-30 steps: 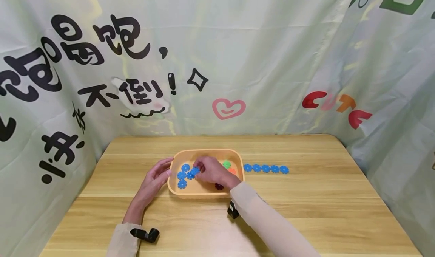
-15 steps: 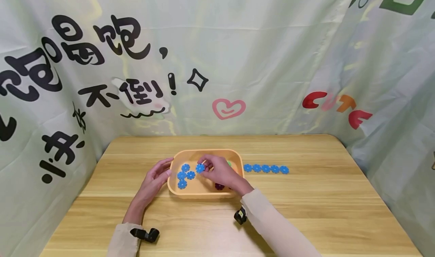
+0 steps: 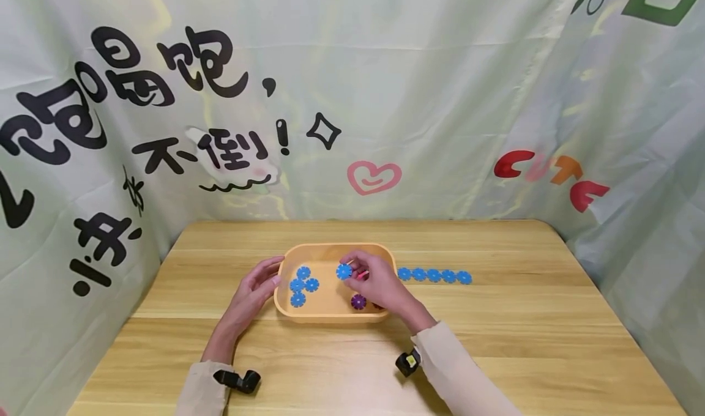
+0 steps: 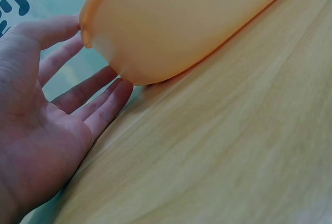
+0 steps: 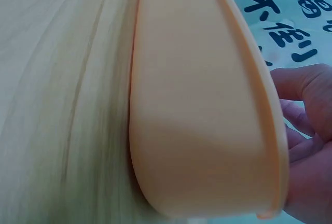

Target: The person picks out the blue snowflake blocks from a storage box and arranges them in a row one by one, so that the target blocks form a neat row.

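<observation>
The left hand [image 3: 256, 290] lays its fingers, fairly straight, against the left end of the orange tub [image 3: 327, 317]; they don't curl round it, and I take this light touch as enough to stop the tub sliding on the worktop [image 3: 551, 342]. The right hand [image 3: 382, 284] comes in over the tub's near right corner, its grip narrow: thumb and fingers pinch one blue disc [image 3: 344, 271], which is over the middle of the tub. They have it by the edge, I'd guess because something so thin offers little else to hold. The right wrist view has the tub's wall across the fingertips, so only from above can I see the pinch. Four more blue discs [image 3: 297, 286] lie close together in the tub's left half, well apart from a purple disc [image 3: 358, 301] near the front, which probably leaves fingers room between. A bit of red [image 3: 361, 274] shows by the right fingers, too covered to name. Just beyond the tub's right end, five blue discs [image 3: 434, 276] lie side by side in a straight row, seemingly set there for neatness.
</observation>
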Motion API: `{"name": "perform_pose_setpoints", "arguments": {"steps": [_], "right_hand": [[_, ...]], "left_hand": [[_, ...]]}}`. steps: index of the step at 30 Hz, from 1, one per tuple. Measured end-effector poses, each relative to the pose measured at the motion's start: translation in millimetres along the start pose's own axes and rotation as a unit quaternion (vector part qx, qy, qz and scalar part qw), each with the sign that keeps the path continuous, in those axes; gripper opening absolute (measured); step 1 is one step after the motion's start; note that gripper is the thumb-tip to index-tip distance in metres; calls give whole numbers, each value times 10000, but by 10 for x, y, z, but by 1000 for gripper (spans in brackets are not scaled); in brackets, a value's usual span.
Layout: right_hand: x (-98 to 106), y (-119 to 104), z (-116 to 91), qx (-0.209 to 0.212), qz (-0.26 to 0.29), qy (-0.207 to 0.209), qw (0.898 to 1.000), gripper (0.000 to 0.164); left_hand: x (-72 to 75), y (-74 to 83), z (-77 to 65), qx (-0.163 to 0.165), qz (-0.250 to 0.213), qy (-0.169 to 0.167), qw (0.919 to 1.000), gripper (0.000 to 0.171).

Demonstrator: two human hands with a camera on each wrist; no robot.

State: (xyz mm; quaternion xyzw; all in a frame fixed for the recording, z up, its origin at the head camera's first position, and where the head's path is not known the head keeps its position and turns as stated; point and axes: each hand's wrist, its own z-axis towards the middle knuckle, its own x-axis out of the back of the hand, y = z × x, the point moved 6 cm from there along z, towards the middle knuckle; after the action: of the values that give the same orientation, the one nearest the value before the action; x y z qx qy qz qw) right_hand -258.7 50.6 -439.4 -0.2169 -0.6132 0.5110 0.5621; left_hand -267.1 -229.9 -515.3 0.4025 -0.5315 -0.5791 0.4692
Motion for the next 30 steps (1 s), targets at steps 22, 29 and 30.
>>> {"name": "perform_pose_setpoints", "arguments": {"steps": [22, 29, 30], "right_hand": [[507, 69, -336, -111, 185, 462, 9987, 34], [682, 102, -458, -116, -6, 647, 9978, 34], [705, 109, -474, -109, -5, 683, 9976, 34]], "left_hand": [[12, -15, -4, 17, 62, 60, 10000, 48], [12, -8, 3, 21, 130, 60, 9999, 47], [13, -8, 4, 23, 122, 64, 9999, 47]]}}
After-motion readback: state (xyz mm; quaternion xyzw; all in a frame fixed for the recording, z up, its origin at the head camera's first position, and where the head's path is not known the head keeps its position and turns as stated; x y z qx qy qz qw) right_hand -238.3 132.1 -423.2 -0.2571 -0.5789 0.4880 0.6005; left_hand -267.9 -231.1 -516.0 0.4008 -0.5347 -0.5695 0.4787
